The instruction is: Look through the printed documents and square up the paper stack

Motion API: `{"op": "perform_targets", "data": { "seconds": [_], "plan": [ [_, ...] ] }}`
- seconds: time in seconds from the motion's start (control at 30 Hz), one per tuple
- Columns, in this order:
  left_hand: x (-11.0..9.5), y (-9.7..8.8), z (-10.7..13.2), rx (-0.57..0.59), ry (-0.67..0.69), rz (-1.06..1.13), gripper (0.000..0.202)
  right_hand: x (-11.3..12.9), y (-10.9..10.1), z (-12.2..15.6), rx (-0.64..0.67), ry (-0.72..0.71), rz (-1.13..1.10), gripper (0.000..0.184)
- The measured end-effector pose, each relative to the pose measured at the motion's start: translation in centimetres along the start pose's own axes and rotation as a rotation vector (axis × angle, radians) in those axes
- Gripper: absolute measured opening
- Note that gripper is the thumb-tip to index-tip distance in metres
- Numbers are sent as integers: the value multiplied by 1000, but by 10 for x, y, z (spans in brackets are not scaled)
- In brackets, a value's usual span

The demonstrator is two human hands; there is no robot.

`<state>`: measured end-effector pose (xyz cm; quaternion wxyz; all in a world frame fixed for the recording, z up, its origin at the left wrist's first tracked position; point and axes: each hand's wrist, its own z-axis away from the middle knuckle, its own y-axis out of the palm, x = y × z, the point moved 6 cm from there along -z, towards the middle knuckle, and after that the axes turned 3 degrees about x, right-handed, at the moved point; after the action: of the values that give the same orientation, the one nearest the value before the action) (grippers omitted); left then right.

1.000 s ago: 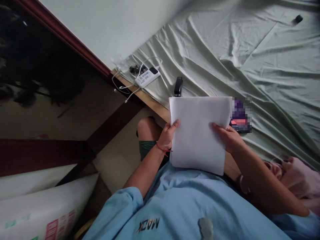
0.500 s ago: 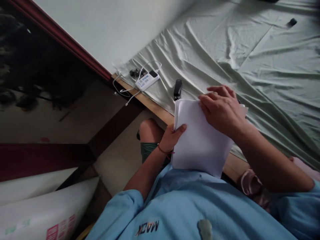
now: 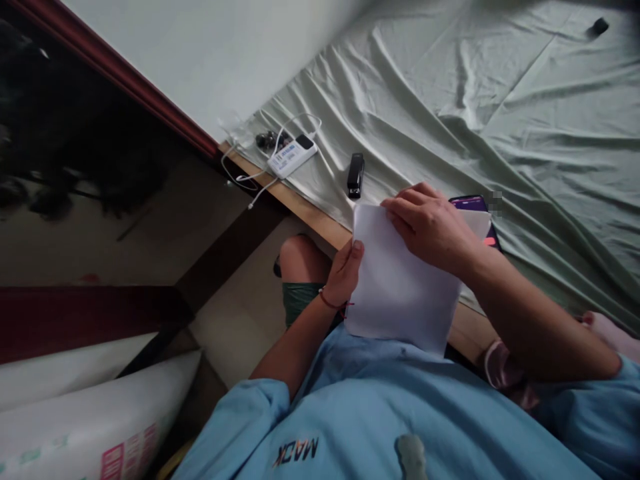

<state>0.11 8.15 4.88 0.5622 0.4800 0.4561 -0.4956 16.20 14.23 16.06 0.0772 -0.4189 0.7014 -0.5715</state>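
A stack of white paper sheets (image 3: 400,293) rests against my lap and the front edge of the bed. My left hand (image 3: 346,268) grips its left edge, thumb on the top sheet and fingers behind. Across the upper edge lies my right hand (image 3: 430,225), its fingers together and curled over the paper; their tips are partly hidden. A black stapler (image 3: 356,175) lies on the sheet just beyond the stack's upper left corner. Partly covered by my right hand and a paper corner, a phone (image 3: 469,202) with a lit screen lies on the bed.
A white power strip (image 3: 293,157) with white cables sits near the bed's left corner, by the wall. The wrinkled pale green bedsheet (image 3: 425,87) carries a small black object (image 3: 599,27) far right. White printed sacks (image 3: 90,413) stand at lower left.
My right hand has moved left along the paper's upper edge and its fingers have drawn together. More of the phone and stapler now shows. My left thumb has shifted toward the paper's left edge.
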Motion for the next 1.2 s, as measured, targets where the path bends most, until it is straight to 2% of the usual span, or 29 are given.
{"op": "perform_targets", "data": {
  "seconds": [0.17, 0.3, 0.47, 0.6, 0.8, 1.0, 1.1, 1.2],
  "plan": [
    [-4, 5, -2, 47, -15, -33, 56, -1, -3, -1, -53, -12, -59, 36],
    [-10, 8, -2, 116, 1, -88, 55, 5, -3, -3, -40, -67, -109, 38],
    [-13, 7, -2, 120, 10, -111, 56, 9, -10, -5, -104, -69, -141, 39],
    [-13, 9, 0, 131, -16, -92, 56, 12, -8, -5, -49, -60, -163, 38],
    [-21, 13, -1, 155, 38, -40, 50, 16, -5, -7, -10, -49, -170, 38],
    [-29, 17, -1, 148, 25, -164, 61, 8, -1, -14, 33, 101, -88, 34],
    [-31, 15, -2, 115, 49, -138, 56, 2, 3, -18, 89, 133, -110, 35],
    [-28, 7, -3, 84, 100, -187, 49, -10, 7, -23, 79, 215, -131, 36]
  ]
}}
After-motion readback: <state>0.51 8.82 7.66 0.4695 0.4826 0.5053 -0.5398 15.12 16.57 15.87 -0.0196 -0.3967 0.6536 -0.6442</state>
